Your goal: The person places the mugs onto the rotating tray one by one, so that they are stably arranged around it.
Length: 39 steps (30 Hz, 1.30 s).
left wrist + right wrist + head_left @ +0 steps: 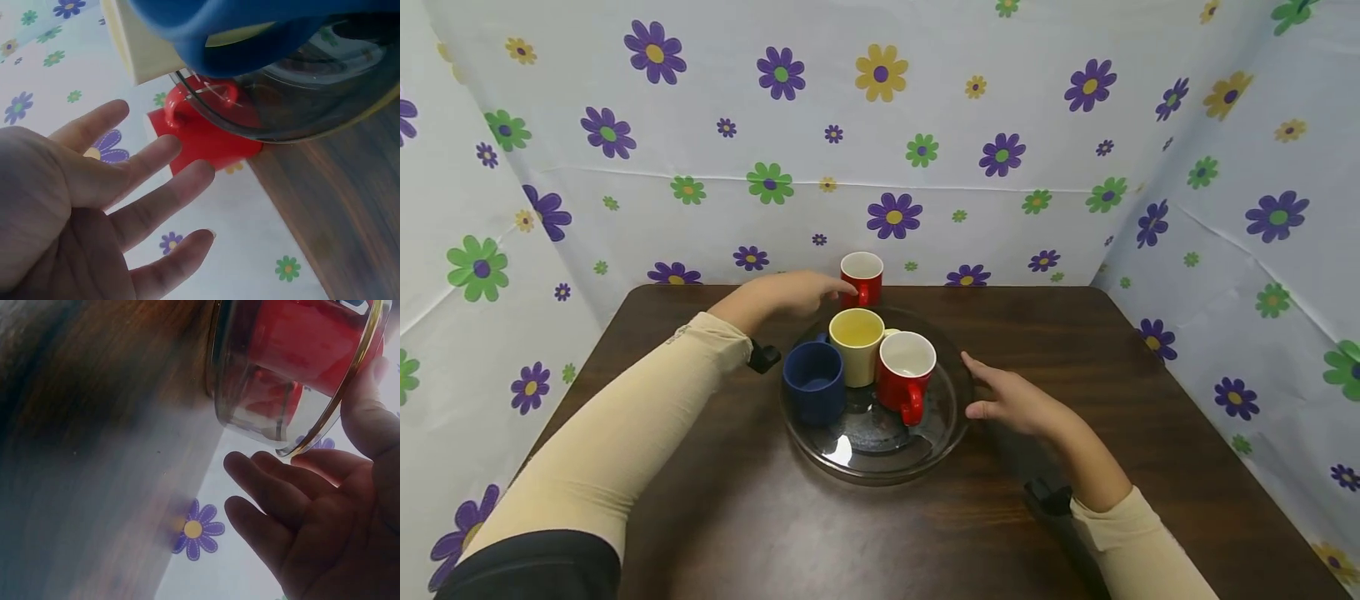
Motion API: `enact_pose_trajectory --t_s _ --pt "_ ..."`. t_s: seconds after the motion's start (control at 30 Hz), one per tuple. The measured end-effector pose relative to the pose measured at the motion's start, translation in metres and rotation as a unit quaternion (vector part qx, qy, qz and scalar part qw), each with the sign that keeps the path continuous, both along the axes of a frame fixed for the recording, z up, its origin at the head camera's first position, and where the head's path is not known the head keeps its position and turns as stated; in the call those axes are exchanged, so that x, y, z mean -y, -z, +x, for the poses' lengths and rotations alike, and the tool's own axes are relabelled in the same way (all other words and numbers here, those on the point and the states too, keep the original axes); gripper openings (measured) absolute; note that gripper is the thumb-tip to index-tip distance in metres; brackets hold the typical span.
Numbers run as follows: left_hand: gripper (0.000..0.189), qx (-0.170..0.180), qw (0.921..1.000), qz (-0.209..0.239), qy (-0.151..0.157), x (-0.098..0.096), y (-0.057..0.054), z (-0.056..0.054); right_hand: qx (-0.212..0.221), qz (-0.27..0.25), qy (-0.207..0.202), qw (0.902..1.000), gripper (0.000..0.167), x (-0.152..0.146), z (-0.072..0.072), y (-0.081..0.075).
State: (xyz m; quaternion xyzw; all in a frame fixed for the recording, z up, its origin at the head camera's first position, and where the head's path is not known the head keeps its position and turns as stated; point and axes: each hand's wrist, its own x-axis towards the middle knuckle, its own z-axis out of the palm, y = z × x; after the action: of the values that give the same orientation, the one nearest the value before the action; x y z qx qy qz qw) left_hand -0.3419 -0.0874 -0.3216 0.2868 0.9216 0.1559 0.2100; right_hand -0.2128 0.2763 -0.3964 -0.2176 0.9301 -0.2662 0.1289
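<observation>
On a clear round glass dish (880, 475) stand a blue mug (815, 398), a yellow mug (859, 367) and a red mug with a white inside (895, 390). A second red mug (215, 140) is behind the dish, its handle toward the viewer. My left hand (793, 292) reaches over the back left of the dish to this rear mug; its fingers are spread, and whether they touch the mug I cannot tell. At the dish's right side is my right hand (1022, 402), fingers extended, thumb (369, 415) against or very near the rim.
A dark brown wooden table (722, 500) carries everything. White cloth with printed flowers (955, 108) rises behind the table and along both sides. The rear red mug stands close to the table's back edge.
</observation>
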Motion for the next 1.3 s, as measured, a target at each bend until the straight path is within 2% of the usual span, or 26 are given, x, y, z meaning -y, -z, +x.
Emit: enact_pose_trajectory --t_s 0.07,0.2,0.3,0.5,0.6,0.73,0.83,1.0,1.2,1.3 --pt "0.055 0.005 0.9999 -0.008 0.005 -0.006 0.001 -0.006 0.0 0.001 0.0 1.0 0.089 -0.001 0.0 0.001" --pt "0.062 -0.016 0.9986 -0.04 0.03 -0.016 0.005 -0.02 0.002 0.002 0.0 1.0 0.089 -0.003 -0.001 0.001" --pt "0.071 -0.006 0.9984 -0.05 0.026 -0.02 0.007 -0.028 0.004 0.002 0.0 1.0 0.089 -0.003 -0.004 0.001" --pt "0.07 0.04 0.9982 -0.044 0.005 -0.024 0.015 -0.036 0.011 0.008 0.001 0.9999 0.09 -0.001 -0.007 0.0" --pt "0.075 0.045 0.9976 -0.052 0.011 -0.027 0.018 -0.04 0.013 0.008 0.002 0.9999 0.09 -0.002 -0.007 0.0" --pt "0.077 0.002 0.9953 -0.083 0.049 -0.03 0.024 -0.046 0.017 0.006 0.001 0.9998 0.089 -0.003 -0.007 0.001" --pt "0.076 -0.01 0.9949 -0.087 0.05 -0.026 0.028 -0.05 0.019 0.009 0.003 0.9998 0.09 -0.004 -0.007 0.0" --pt "0.075 -0.037 0.9964 -0.069 0.034 -0.009 0.032 -0.056 0.017 0.014 0.01 0.9997 0.09 -0.004 -0.008 -0.003" --pt "0.059 -0.095 0.9933 -0.039 0.052 0.019 0.039 -0.062 0.028 0.015 0.013 0.9994 0.089 -0.004 -0.007 -0.002" --pt "0.051 -0.111 0.9929 -0.017 0.039 0.033 0.041 -0.061 0.026 0.011 0.009 0.9996 0.088 -0.003 -0.007 -0.001"
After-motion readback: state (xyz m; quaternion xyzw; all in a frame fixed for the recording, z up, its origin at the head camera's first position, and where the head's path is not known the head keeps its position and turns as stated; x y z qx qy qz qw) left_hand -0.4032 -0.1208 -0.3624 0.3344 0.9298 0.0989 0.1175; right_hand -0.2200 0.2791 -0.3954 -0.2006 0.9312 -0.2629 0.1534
